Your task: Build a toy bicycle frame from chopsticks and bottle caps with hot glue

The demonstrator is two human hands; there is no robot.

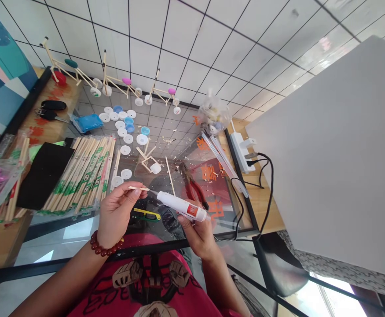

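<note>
My left hand (118,211), with a red bead bracelet at the wrist, pinches a short wooden stick (138,188). My right hand (199,231) is wrapped round a white glue gun (181,206), its nozzle pointing left and touching or nearly touching the stick's right end. Just beyond the hands, a small frame of joined sticks (148,158) with a white cap lies on the glass table. A longer thin stick (170,176) lies beside it. Red-handled pliers (194,187) rest past the glue gun, and a yellow cutter (148,214) lies between my hands.
Packed chopsticks (80,176) and a black sheet (45,174) lie left. White and blue caps (122,132) are scattered mid-table. Several stick models (113,81) stand along the back. Right are clear glue sticks (225,163), a plastic bag (214,114), a power strip (243,152) and cables.
</note>
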